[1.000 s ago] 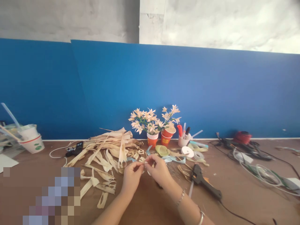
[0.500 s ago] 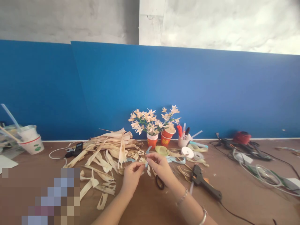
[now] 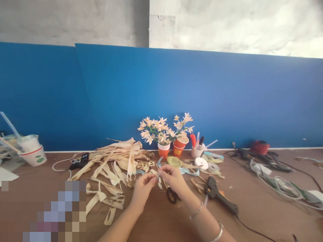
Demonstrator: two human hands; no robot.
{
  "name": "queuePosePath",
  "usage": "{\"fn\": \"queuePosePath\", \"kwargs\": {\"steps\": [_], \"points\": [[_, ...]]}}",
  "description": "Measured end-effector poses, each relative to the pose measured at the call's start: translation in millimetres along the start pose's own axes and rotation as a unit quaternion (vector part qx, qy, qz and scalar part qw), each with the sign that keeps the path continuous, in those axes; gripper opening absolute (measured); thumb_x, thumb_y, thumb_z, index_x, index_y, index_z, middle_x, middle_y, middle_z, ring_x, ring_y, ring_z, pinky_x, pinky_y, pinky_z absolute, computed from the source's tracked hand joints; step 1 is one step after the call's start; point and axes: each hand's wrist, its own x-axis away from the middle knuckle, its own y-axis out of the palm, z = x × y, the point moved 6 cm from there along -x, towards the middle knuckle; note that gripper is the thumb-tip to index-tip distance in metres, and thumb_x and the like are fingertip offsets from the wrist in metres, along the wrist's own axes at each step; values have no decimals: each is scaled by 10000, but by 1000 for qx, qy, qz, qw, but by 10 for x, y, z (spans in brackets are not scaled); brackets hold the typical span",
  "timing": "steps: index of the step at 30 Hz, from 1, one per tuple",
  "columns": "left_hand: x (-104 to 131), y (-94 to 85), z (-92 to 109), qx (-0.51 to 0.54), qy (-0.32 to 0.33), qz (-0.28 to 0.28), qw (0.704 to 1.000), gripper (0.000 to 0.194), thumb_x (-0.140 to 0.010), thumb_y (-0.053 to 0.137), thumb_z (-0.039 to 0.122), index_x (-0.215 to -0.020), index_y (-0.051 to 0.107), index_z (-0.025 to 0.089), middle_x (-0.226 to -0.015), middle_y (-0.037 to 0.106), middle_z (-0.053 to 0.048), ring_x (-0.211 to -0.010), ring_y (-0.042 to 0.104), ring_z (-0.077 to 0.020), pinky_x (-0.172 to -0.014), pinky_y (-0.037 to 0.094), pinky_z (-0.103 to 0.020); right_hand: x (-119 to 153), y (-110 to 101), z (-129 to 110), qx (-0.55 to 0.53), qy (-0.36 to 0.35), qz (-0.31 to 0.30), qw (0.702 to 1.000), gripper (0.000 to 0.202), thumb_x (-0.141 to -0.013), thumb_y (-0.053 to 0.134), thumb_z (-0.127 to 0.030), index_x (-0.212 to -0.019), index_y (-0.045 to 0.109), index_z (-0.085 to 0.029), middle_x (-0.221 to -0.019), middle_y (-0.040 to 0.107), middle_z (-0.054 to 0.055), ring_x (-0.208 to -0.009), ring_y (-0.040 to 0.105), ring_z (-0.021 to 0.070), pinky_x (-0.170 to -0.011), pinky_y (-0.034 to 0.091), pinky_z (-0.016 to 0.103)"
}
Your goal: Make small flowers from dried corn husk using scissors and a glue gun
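My left hand (image 3: 143,189) and my right hand (image 3: 173,180) meet fingertip to fingertip above the middle of the table. A small pale petal-like piece (image 3: 158,175) shows at the pinched tips of my right hand. The left fingers are pinched beside it; what they hold, if anything, is hidden. Just below the fingertips are small white petals (image 3: 159,183). The dark handle of a pair of scissors (image 3: 172,195) lies by my right wrist. Pale blue strips (image 3: 189,172) rest behind my right hand, and dried corn husks (image 3: 118,153) are heaped to the left.
Pale husk flowers (image 3: 155,127) stand in red paper cups (image 3: 163,153) at the back. To the right lie a glue gun (image 3: 219,196) with its cord, a white disc (image 3: 201,163) and a cable tangle (image 3: 280,188). A cup with a straw (image 3: 35,157) stands far left.
Both hands stay almost in place, fingertips slightly closer together. The light blue bit that showed between them is now mostly covered by the fingers.
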Motion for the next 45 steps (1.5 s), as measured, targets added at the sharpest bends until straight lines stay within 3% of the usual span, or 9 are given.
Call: {"fn": "queuePosePath", "kwargs": {"steps": [14,20,26,31,40,45], "points": [[41,76,31,120,-33,-60,990,226,-647,734,358,-637,636,154,-632,594,9,-650,509,-117,-664,385,-239,6,49,-4,-61,19,-36,997,185,-734,604,-335,-700,626,-155,-611,576,-16,-581,501,120,-576,395,233],[21,24,-39,65,-43,-17,997,314,-620,749,338,-870,669,164,-770,694,-27,-752,607,-164,-726,437,-273,-28,-25,36,-29,12,9,999,171,-716,614,-318,-681,627,-151,-604,570,-13,-585,497,124,-587,395,241],[-24,-44,-14,-92,59,15,994,194,-700,657,343,-754,672,157,-744,689,-43,-727,605,-189,-695,471,-296,-27,-28,43,-9,13,7,1000,173,-723,597,-314,-666,612,-150,-600,553,-14,-586,477,122,-585,378,240],[-2,-66,20,-176,100,37,979,204,-742,605,351,-799,677,169,-777,701,-49,-718,612,-197,-685,487,-312,-27,-14,75,-30,27,4,999,184,-708,611,-326,-651,599,-151,-571,532,-24,-549,452,111,-548,351,235],[63,-82,106,-231,143,70,960,205,-771,572,356,-755,679,182,-734,697,-44,-678,617,-192,-652,490,-297,-22,10,66,-39,33,-11,999,209,-708,623,-359,-662,613,-155,-581,541,-21,-559,461,116,-563,361,245],[55,-102,143,-183,137,74,971,227,-765,576,377,-740,667,171,-702,680,-24,-608,595,-162,-582,493,-260,-1,16,0,-19,14,-26,999,176,-705,635,-300,-797,635,-149,-638,571,-12,-599,499,126,-579,389,243]]}}
